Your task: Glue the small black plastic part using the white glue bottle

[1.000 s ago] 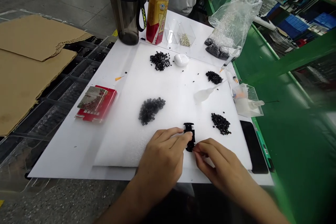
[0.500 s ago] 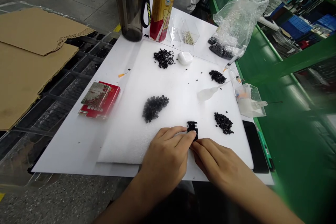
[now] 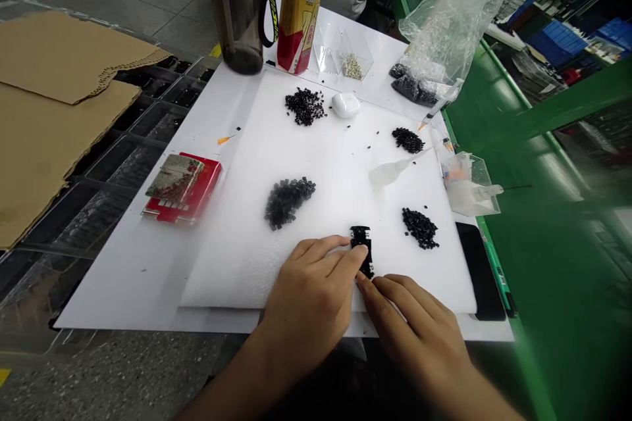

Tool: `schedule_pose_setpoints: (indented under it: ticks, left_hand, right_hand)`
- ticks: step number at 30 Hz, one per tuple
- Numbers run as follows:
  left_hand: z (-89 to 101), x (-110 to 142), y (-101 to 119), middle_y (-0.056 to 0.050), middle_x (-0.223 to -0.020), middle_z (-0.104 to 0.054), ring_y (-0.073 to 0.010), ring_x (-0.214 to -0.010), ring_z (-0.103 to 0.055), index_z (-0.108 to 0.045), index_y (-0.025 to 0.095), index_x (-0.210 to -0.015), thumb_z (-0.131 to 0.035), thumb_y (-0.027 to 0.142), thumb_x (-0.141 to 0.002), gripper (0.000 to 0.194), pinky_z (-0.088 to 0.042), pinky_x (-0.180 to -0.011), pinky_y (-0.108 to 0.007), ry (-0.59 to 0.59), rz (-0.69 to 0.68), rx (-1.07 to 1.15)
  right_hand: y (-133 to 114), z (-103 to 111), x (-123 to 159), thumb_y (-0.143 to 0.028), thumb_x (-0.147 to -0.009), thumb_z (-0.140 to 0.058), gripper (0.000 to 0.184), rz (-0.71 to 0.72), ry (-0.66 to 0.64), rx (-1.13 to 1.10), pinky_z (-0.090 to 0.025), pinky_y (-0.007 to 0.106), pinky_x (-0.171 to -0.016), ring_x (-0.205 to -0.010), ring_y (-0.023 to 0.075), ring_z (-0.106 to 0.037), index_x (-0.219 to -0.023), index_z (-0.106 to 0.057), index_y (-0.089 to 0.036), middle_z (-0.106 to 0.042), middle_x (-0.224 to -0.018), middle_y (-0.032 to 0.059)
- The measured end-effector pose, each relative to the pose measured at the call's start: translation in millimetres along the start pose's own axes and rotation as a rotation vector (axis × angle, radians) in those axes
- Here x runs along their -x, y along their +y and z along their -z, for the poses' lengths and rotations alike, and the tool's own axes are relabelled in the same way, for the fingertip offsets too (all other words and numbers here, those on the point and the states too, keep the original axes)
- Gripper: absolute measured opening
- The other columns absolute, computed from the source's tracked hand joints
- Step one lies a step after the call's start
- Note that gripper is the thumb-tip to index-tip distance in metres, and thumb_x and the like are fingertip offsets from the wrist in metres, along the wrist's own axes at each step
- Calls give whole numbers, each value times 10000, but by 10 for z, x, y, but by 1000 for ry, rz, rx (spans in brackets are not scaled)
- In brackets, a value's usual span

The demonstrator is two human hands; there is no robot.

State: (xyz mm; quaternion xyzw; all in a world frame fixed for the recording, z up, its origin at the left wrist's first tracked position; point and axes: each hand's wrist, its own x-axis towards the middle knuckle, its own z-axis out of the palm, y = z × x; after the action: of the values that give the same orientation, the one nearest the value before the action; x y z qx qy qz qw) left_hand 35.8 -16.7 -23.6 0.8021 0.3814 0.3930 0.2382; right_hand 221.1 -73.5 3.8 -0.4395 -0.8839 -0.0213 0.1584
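Observation:
A small black plastic part (image 3: 363, 248) lies near the front of a white foam sheet (image 3: 326, 164). My left hand (image 3: 311, 296) rests on the foam with its fingertips pressed on the part's left side. My right hand (image 3: 412, 325) pinches at the part's lower end, fingers together. Several heaps of tiny black pieces lie around: one heap (image 3: 286, 199) left of the part, one heap (image 3: 419, 227) to its right, two further back (image 3: 305, 105) (image 3: 407, 139).
A dark tumbler (image 3: 237, 6) and a tea bottle (image 3: 299, 10) stand at the back. A red box (image 3: 182, 185) lies left, a clear bag (image 3: 444, 33) and small clear tubs (image 3: 467, 184) right, a white earbud case (image 3: 345, 104), a dropper (image 3: 392, 171). Cardboard (image 3: 54, 99) covers trays at left. Another person sits behind.
My right hand has slid down and slightly right along the black part, whose lower end shows again. My left hand has hardly moved.

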Motion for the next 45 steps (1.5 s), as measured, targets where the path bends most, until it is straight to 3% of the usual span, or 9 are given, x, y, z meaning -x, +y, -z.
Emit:
schedule_pose_setpoints:
  ticks: [8, 14, 17, 22, 25, 28, 31, 41, 45]
  left_hand:
    - [95, -48, 18, -21, -1051, -767, -228, -1204, -617, -610, 157, -1260, -429, -31, -920, 429, -552, -962, -410, -71, -9, -13]
    - [278, -379, -21, -44, -1576, -484, -325, -1500, -351, -422, 208, -1502, -412, -91, -788, 774, -497, -1110, -539, -434, -251, -168]
    - [312, -499, -68, -68, -1479, -582, -287, -1521, -343, -412, 170, -1499, -440, -42, -840, 693, -436, -1193, -527, -511, -285, -206]
    - [293, -300, -60, -83, -1364, -649, -255, -1363, -536, -470, 161, -1459, -484, 55, -978, 492, -517, -1126, -455, -366, -233, -287]
    - [245, -88, 12, -135, -1278, -674, -289, -1226, -605, -509, 104, -1420, -542, 173, -1022, 405, -571, -1016, -486, -196, -150, -327]
    - [199, -8, 70, -141, -1296, -666, -294, -1219, -586, -517, 89, -1419, -579, 190, -1016, 420, -554, -1006, -480, -107, -105, -318]
    - [175, -68, 61, -75, -1226, -702, -271, -1172, -592, -611, 147, -1316, -612, 164, -1001, 315, -534, -975, -450, -114, -120, -251]
    - [125, -123, 49, -42, -1139, -742, -204, -1116, -608, -678, 140, -1149, -644, 100, -986, 171, -494, -937, -374, -46, -114, -189]
    - [118, -150, 65, -22, -1339, -685, -207, -1146, -590, -669, 148, -1099, -592, 93, -1012, 129, -469, -953, -388, -116, -94, -204]
  right_hand:
    - [208, 124, -170, -250, -999, -639, 71, -574, 256, -272, -578, 293, -689, -747, 161, -675, -1037, -698, -245, -722, -912, 14]
    - [870, 23, -753, -505, -852, -739, 683, -795, 394, -323, -548, 497, -974, -1191, 326, -625, -1410, -524, -173, -630, -1343, 162]
    - [1034, -150, -930, -497, -850, -716, 586, -772, 358, -458, -505, 542, -1024, -1187, 340, -630, -1325, -582, -181, -671, -1277, 148]
    - [801, -115, -706, -529, -1009, -528, 411, -802, 531, -593, -559, 373, -818, -904, 223, -676, -1233, -644, -204, -703, -947, 63]
    - [586, -10, -389, -581, -998, -557, 386, -990, 710, -910, -464, 281, -563, -532, 127, -481, -987, -662, -210, -480, -612, -44]
    - [463, 22, -169, -520, -848, -775, 383, -1198, 866, -1225, -372, 223, -476, -505, 85, -388, -839, -548, -212, -401, -632, -73]
    - [413, -4, -132, -394, -801, -812, 409, -1155, 943, -1332, -426, 220, -534, -557, 97, -431, -790, -441, -222, -395, -620, -80]
    - [251, -140, -354, -449, -740, -902, 421, -1357, 1028, -1144, -392, 214, -438, -528, 93, -421, -751, -562, -200, -401, -614, -62]
    - [263, -139, -340, -468, -735, -905, 422, -1402, 1005, -1084, -430, 225, -436, -531, 103, -452, -737, -582, -197, -425, -602, -55]
